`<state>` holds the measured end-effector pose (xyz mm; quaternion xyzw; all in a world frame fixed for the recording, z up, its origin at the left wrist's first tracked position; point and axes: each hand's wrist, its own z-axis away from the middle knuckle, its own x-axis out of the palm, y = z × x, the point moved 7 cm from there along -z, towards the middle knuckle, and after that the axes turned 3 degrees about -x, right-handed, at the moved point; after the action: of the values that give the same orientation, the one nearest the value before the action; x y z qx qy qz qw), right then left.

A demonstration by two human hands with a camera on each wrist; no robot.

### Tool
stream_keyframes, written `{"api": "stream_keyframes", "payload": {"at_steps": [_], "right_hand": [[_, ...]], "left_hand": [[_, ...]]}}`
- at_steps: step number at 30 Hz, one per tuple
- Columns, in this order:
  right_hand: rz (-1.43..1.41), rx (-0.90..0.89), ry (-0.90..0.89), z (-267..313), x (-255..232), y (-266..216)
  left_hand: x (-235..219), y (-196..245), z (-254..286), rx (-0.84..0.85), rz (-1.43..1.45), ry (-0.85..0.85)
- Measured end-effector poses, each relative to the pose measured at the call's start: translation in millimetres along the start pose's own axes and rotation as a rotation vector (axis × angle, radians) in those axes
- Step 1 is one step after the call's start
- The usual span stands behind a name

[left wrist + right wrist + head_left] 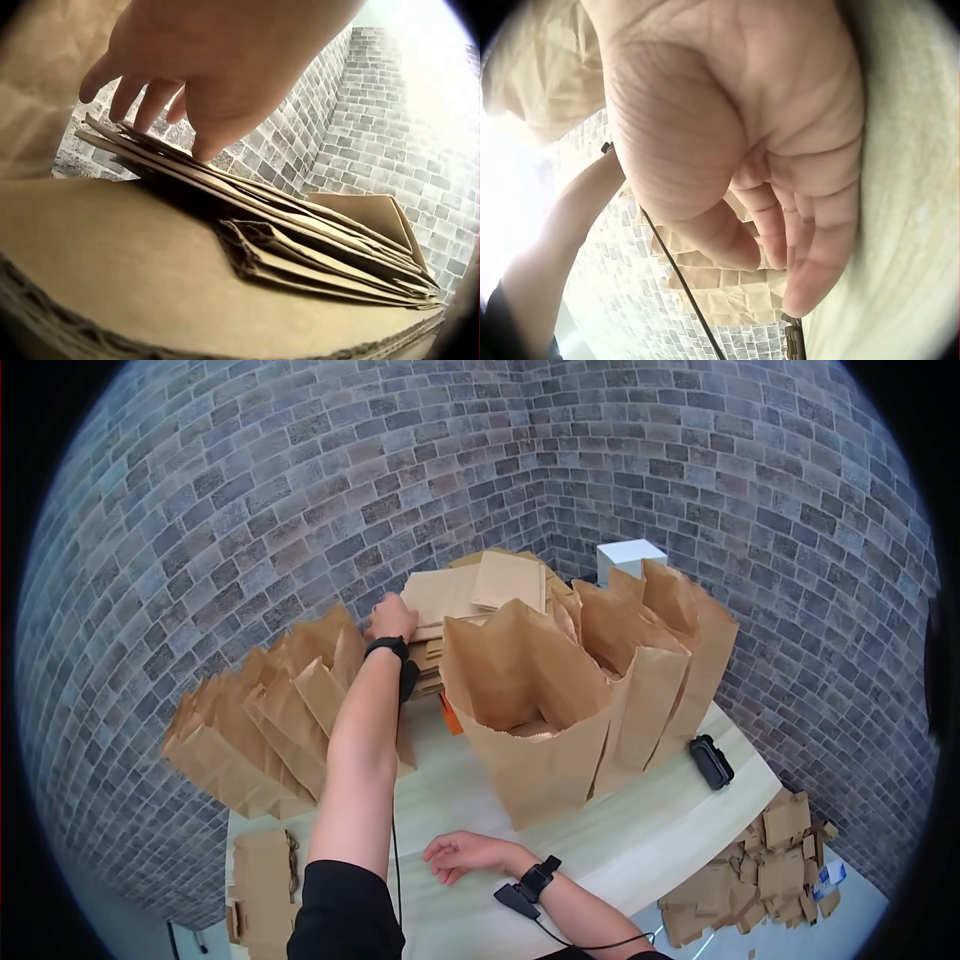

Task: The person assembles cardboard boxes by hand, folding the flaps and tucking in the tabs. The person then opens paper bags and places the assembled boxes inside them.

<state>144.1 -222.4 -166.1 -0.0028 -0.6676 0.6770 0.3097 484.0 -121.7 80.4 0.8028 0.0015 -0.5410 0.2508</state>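
Observation:
My left hand (pixel 393 617) is stretched out to the left end of a pile of flat brown paper pieces (pixel 440 592) at the back of the table. In the left wrist view, the thumb tip of the left hand (pixel 217 67) meets the edge of the folded brown sheets (pixel 300 217), while the other fingers hang loosely spread over their far end. Under these sheets lies flat corrugated cardboard (pixel 97 255). My right hand (pixel 470 855) lies on its side on the table near the front, fingers loosely curled; its palm (pixel 810 97) shows nothing held.
Open paper bags (pixel 550 730) stand upright right of the pile, and more bags (pixel 270 730) stand to the left. A black device (pixel 711 762) lies near the right edge. Flat cardboard (pixel 262 890) lies front left; cardboard scraps (pixel 740 890) cover the floor at right.

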Motion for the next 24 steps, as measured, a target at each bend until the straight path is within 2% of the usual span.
{"api": "stream_keyframes", "payload": {"at_steps": [3, 7, 9, 11, 14, 17, 22, 24], "right_hand": [[-0.006, -0.010, -0.023, -1.1, 0.5, 2.1], [0.015, -0.003, -0.015, 1.6, 1.4, -1.4], [-0.005, 0.009, -0.026, -0.2, 1.5, 1.3], [-0.001, 0.009, -0.029, -0.6, 0.5, 1.2], [-0.003, 0.011, -0.038, 1.2, 1.1, 0.8], [-0.003, 0.012, -0.046, 0.4, 2.7, 0.2], [0.004, 0.008, -0.045, -0.2, 2.9, 1.6], [0.003, 0.003, -0.062, -0.7, 1.6, 3.1]], "left_hand": [[-8.0, 4.3, 12.0, 0.002, 0.015, 0.002], [-1.6, 1.5, 6.7, -0.061, 0.139, -0.084], [1.4, -2.5, 7.3, -0.140, 0.139, -0.072], [8.7, -0.4, -1.2, -0.131, 0.141, -0.064], [-5.5, 8.8, 18.1, -0.128, 0.052, -0.097], [-6.4, 8.7, 19.2, -0.115, -0.001, -0.062], [-14.4, 23.4, 28.5, -0.009, -0.169, -0.003], [-3.0, 15.1, 13.8, -0.039, -0.080, 0.033]]}}
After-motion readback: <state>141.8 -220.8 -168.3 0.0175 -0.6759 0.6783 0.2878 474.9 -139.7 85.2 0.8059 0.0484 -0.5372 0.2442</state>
